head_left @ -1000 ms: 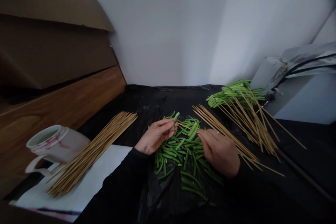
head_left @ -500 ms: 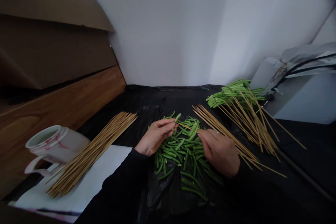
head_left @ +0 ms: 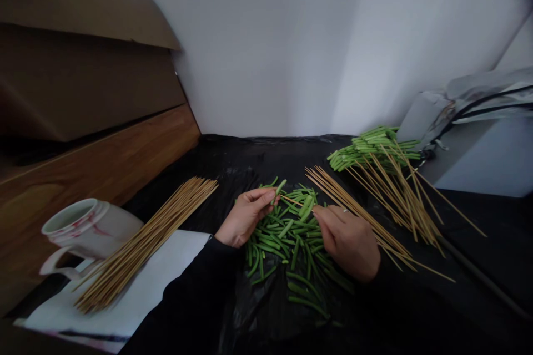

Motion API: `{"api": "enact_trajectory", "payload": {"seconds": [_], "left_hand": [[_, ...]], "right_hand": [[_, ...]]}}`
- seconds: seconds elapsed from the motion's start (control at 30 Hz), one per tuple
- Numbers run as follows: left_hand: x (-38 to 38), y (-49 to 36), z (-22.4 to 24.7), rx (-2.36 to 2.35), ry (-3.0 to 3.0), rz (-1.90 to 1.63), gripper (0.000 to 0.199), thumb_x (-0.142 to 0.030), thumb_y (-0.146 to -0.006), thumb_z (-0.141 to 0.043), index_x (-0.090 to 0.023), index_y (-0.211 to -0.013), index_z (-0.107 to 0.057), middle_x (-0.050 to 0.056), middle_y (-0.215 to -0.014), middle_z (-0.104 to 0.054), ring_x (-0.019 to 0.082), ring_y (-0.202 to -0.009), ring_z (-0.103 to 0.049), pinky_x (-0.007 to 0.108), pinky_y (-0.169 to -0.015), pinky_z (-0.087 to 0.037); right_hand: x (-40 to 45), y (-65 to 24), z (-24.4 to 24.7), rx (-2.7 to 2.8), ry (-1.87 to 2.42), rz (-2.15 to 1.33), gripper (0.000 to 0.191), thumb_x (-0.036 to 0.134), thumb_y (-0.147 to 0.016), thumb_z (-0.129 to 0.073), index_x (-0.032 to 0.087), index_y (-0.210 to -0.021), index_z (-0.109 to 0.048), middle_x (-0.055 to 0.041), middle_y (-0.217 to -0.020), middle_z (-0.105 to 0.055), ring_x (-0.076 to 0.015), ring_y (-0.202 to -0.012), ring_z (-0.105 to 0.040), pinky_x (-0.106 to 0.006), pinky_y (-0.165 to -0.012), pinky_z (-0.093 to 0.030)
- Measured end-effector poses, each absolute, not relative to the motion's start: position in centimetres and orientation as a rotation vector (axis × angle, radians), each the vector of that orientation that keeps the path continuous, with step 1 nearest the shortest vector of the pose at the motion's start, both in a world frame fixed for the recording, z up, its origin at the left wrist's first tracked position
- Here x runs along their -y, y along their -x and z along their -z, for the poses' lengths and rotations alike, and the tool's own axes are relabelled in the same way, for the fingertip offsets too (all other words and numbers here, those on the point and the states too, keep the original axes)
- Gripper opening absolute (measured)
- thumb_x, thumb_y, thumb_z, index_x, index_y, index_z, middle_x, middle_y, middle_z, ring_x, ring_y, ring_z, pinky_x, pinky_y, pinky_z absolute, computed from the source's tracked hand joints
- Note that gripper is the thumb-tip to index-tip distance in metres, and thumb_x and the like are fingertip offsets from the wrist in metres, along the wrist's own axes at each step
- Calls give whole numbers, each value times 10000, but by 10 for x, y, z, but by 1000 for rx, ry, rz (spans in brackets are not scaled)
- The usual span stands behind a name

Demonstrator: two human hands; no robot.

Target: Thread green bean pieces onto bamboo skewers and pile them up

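Observation:
Pinched in my left hand [head_left: 245, 216] is a green bean piece [head_left: 280, 188], over the middle of the black sheet. My right hand [head_left: 350, 238] is closed on a thin wooden skewer [head_left: 292, 200], which carries green pieces [head_left: 307, 207] near its fingertips. The skewer's other end reaches the bean at my left fingers; whether it pierces that bean cannot be made out. Below both hands lies a loose pile of cut green beans [head_left: 270, 244].
A bundle of skewers [head_left: 145, 244] leans beside a white mug [head_left: 95, 227] on the left. More skewers [head_left: 358, 211] lie right of the pile. Loaded skewers with green pieces [head_left: 375, 147] rest at the back right, near a pale box [head_left: 483, 150]. Cardboard [head_left: 83, 77] stands at left.
My left hand and its bean have shifted slightly left, showing a little more of the skewer between the hands. My right hand has barely moved.

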State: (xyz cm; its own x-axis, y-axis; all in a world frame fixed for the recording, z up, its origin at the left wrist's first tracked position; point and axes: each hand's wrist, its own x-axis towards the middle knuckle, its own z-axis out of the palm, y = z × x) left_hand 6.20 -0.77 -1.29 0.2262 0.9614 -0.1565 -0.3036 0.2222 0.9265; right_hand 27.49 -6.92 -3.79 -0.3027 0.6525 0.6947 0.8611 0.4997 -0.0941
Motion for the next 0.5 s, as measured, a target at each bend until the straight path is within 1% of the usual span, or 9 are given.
{"api": "enact_trajectory", "payload": {"seconds": [0.3,0.5], "left_hand": [[7,-62,15,-914,-915,-1060,262,-276,-637,-811,-162,-865,-753,45,-851,-704,121,-809,-604,252,-779,-441],[8,-63,14,-910,-883,-1067,240,-249,-629,-817,-157,-841,-753,41,-845,-711,117,-812,-616,246,-792,-440]], "right_hand": [[69,-275,38,2057,1247,395,222,141,-899,-438,154,-1001,-635,-34,-783,-622,-153,-709,-563,-281,-650,-371],[69,-276,39,2068,1239,358,222,132,-898,-429,158,-987,-631,-42,-805,-629,-158,-758,-580,-276,-682,-390]]}}
